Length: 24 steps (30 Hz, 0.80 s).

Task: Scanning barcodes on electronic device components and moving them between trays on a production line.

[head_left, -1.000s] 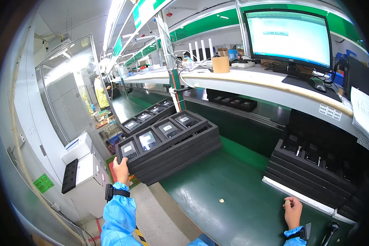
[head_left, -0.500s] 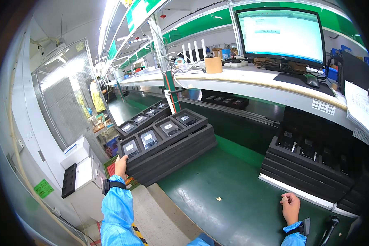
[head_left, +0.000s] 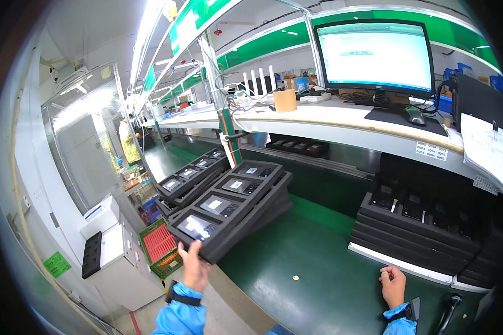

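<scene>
My left hand (head_left: 194,268) is closed on the near corner of a black foam tray (head_left: 230,237). In the tray's compartments lie flat dark devices with white labels (head_left: 213,205). The tray is tilted and sits askew over more black foam trays (head_left: 273,211), its near end sticking out past the green table's (head_left: 313,268) edge. Over the table at the right, my right hand (head_left: 393,283) hangs with curled fingers and nothing visible in them. It is nearest to a stack of black foam trays (head_left: 411,245) on a white base, the top one also filled with dark devices.
Behind the left stack, another filled foam tray (head_left: 193,172) lies near a metal post (head_left: 229,134). A shelf (head_left: 341,120) bears a monitor (head_left: 376,58), a mouse (head_left: 416,117) and a tape roll (head_left: 285,100). A green crate (head_left: 165,268) and a white cabinet (head_left: 120,268) stand left.
My left hand has moved right and nearer, pulling the top tray's near end toward me and turning it on the stack. My right hand has hardly moved.
</scene>
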Motion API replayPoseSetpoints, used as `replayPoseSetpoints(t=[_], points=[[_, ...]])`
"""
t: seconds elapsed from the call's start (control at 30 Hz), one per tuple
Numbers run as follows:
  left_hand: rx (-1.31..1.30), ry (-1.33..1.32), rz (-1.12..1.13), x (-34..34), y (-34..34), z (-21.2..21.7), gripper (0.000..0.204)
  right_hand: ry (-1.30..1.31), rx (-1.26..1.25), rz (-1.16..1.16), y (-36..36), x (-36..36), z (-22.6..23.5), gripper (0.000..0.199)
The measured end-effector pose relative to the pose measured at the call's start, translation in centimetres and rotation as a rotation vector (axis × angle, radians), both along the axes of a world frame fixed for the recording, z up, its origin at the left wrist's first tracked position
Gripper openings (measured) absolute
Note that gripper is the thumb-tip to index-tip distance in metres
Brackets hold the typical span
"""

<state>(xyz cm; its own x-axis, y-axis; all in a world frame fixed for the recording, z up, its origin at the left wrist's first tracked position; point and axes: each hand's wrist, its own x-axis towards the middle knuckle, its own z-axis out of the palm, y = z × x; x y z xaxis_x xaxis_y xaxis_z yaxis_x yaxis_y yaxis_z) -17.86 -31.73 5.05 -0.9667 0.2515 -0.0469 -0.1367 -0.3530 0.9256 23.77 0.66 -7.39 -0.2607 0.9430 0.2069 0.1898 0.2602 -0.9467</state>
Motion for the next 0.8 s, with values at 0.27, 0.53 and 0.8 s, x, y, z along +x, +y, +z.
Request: replayPoseSetpoints(t=[0.27,0.53,0.8], points=[[0.269,0.029,-0.005,2.2,3.2,-0.9,0.075,-0.028,0.026,0.021,0.1,0.1,-0.4,0.009],[0.454,-0.030,-0.080,4.4,-1.2,-6.1,0.061,-0.023,0.017,0.002,0.0,0.2,0.1,0.012],[0.434,-0.096,0.065,10.6,-9.0,-8.8,0.047,-0.024,0.025,-0.001,0.0,0.1,-0.1,0.012]])
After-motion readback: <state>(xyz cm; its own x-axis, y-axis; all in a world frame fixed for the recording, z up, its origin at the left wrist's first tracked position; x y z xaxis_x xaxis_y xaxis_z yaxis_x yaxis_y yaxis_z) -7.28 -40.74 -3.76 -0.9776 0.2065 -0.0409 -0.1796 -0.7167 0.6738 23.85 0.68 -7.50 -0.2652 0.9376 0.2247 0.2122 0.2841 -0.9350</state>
